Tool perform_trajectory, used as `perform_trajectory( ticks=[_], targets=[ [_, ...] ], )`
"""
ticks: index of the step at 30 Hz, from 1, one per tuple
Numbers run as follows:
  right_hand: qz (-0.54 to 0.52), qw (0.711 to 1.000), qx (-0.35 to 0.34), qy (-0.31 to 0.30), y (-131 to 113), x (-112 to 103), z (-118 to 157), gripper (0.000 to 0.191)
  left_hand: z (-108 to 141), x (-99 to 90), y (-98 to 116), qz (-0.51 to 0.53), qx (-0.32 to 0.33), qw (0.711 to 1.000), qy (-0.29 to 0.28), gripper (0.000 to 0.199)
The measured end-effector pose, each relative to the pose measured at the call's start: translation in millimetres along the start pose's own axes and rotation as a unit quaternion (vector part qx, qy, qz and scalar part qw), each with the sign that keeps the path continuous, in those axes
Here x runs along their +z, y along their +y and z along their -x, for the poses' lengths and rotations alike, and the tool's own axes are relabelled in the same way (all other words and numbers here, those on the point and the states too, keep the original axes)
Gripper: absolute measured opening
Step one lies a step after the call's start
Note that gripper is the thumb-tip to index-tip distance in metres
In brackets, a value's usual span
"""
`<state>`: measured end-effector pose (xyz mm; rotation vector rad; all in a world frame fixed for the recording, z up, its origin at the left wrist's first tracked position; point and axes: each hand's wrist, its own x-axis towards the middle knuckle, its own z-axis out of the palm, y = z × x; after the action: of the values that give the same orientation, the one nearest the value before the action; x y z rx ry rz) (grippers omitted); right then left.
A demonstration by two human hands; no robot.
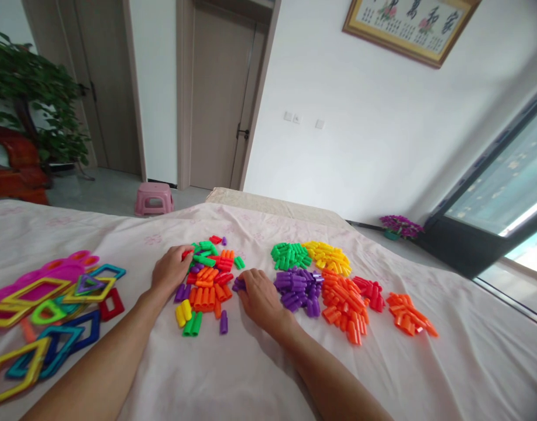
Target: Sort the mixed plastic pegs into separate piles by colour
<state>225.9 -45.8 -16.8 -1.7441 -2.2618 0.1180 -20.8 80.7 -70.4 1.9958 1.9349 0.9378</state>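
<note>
Your bed sheet (260, 374) carries a mixed pile of pegs (207, 280) at 12 o'clock, sorted piles at 2 o'clock. Your left hand (171, 270) pinches a red peg (187, 253); your right hand (260, 298) closes on a purple peg (238, 285).

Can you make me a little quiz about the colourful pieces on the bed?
1. True or false: the green pile lies right beside the yellow pile.
2. What colour are the pieces at the right hand? A) purple B) yellow C) green
3. Fill in: the left hand touches a ____ piece at the edge of the mixed pile.

Key:
1. True, they touch at their edges.
2. A; its fingers rest on purple pieces, near the purple pile.
3. Red.
</note>
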Motion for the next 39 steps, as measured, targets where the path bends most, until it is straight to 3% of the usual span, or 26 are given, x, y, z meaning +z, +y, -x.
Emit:
perform_trajectory(
  ticks=[4,9,16,21,30,34,39],
  targets=[
    [0.037,0.998,-0.023,-0.042,-5,-17,8,0.045,0,-0.2,0,-0.001,-0.001,1.0,-0.004,0.038],
    [0.061,0.995,0.012,-0.075,-3,-40,11,0.026,-1,0.5,-2,-0.004,-0.004,1.0,-0.011,0.04],
    [0.055,0.989,0.113,-0.08,27,-67,5,0.022,-2,2.0,-4,0.004,-0.011,1.0,-0.015,0.041],
    [0.078,0.984,0.135,-0.085,37,-74,6,0.025,-2,2.1,-3,0.006,-0.012,1.0,-0.018,0.041],
    [0.162,0.967,0.171,-0.096,28,-74,9,0.024,-2,1.3,-3,0.003,-0.01,1.0,-0.014,0.041],
    [0.168,0.971,0.144,-0.088,29,-74,11,0.023,-1,0.7,-2,-0.002,-0.011,1.0,-0.013,0.04],
    [0.152,0.981,0.036,-0.118,30,-62,15,0.033,-1,-0.5,-1,0.001,-0.016,1.0,-0.014,0.04]
  ],
)
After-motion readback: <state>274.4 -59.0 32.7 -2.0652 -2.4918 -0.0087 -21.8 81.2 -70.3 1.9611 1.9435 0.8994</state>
